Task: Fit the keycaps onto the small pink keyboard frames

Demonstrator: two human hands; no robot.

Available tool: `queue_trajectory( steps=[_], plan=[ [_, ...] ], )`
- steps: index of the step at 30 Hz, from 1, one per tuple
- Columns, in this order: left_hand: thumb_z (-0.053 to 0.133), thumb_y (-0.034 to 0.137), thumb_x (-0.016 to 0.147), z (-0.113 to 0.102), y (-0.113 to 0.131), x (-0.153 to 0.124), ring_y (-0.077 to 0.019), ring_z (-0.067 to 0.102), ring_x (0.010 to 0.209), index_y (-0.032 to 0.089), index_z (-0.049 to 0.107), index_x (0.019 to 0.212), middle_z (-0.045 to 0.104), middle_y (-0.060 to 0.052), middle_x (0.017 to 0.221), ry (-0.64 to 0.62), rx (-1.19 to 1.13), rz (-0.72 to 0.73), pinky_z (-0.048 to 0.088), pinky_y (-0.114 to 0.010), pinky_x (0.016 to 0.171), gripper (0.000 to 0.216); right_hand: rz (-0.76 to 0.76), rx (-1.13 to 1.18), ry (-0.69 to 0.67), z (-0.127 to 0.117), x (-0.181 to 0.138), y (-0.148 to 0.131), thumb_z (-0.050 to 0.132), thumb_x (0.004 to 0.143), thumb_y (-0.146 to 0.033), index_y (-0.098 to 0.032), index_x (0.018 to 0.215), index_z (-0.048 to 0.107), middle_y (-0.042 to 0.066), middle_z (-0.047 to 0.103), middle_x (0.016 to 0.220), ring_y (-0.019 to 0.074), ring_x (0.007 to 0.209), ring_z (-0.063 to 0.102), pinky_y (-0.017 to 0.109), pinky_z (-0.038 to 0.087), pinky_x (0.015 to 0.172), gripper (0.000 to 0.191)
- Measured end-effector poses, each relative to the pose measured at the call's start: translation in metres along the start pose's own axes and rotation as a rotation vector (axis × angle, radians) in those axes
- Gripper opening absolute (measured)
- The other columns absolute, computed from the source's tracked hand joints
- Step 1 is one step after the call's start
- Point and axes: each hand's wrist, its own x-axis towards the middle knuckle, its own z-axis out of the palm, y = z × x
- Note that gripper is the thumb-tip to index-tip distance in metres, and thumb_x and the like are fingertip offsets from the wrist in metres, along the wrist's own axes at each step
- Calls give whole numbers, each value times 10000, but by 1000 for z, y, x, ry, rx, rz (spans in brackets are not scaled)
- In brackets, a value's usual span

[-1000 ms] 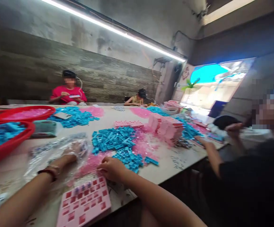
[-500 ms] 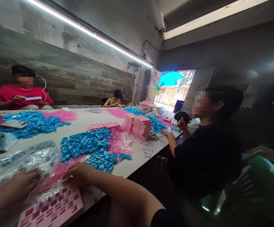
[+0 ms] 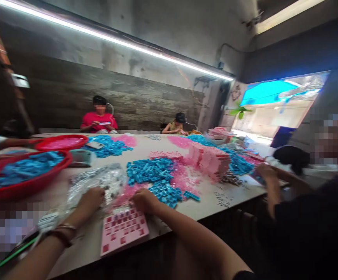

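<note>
- Head view, near left: the left hand [image 3: 92, 200], with a dark bracelet [image 3: 65, 235] at its wrist, rests with curled fingers at the right part of a crumpled clear plastic bag [image 3: 83, 184] with small grey pieces in it; whether it grips anything, I cannot tell.
- Near middle: the right hand [image 3: 145, 200] bends its fingers down at the far right corner of a flat pink plastic panel with rows of square and oblong holes [image 3: 122, 232]; its fingertips are hidden, so I cannot tell whether they pinch a part.
- The panel lies on the pale tabletop [image 3: 190, 210] at the near edge, small greyish pieces sitting along its far rows.
- Just beyond the right hand is a heap of bright blue oblong plastic pieces [image 3: 148, 171], with loose pink translucent bits [image 3: 125, 195] between the two hands.
- Farther right stands a stack of pink plastic plates [image 3: 215, 161].
- Left: a red plastic basin [image 3: 67, 161] holds more blue pieces.
- Far left, a co-worker in a red shirt [image 3: 108, 118] sits across the table; near right, another in black [image 3: 317, 221] reaches over the table edge.
</note>
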Motion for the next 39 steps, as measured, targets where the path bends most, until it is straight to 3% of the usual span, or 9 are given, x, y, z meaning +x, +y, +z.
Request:
queue_trajectory(
  steps=[4,8,18,23,27,35,39],
  plan=[
    [426,28,686,0,8,-13,-184,594,818,106,643,706,650,-109,819,34,24,-93,416,-264,771,231,-3,67,66,-1,-3,-3,519,750,-39,-142,917,705,99,683,899,192,862,612,282,450,780,270],
    [438,-2,667,4,7,-17,-170,596,821,100,653,749,639,-102,859,75,-5,-132,424,-244,751,252,41,183,169,-4,-6,-6,479,733,19,-159,866,708,78,681,878,171,842,616,270,458,772,320],
    [450,10,726,11,13,-17,-194,545,1004,118,649,932,606,-116,1031,71,-68,-73,382,-261,879,305,91,296,314,-30,-18,-17,540,670,8,-171,742,679,28,670,717,154,673,611,251,456,647,238],
    [506,26,685,15,17,-12,-207,556,956,118,652,862,610,-109,986,34,-70,-44,395,-273,846,248,60,329,358,-39,-28,-23,549,691,-28,-178,740,668,18,662,713,137,646,598,236,449,617,198],
    [454,41,714,17,21,-8,-191,579,866,119,653,785,633,-101,875,28,-80,-54,409,-269,786,225,35,329,350,-39,-33,-21,549,705,-59,-172,714,654,21,649,695,130,624,581,228,442,594,154],
    [458,39,719,13,14,-12,-183,592,847,91,674,787,650,-121,887,57,-68,-78,415,-252,766,233,28,314,220,-28,-27,-11,528,720,-88,-172,693,645,26,645,670,135,605,578,222,416,551,147],
    [485,121,759,4,8,-16,-189,594,838,97,693,775,661,-113,860,79,-101,-88,420,-263,785,210,0,310,193,-23,-22,-10,501,721,-81,-169,680,620,24,631,663,132,608,565,221,411,561,153]
  ],
)
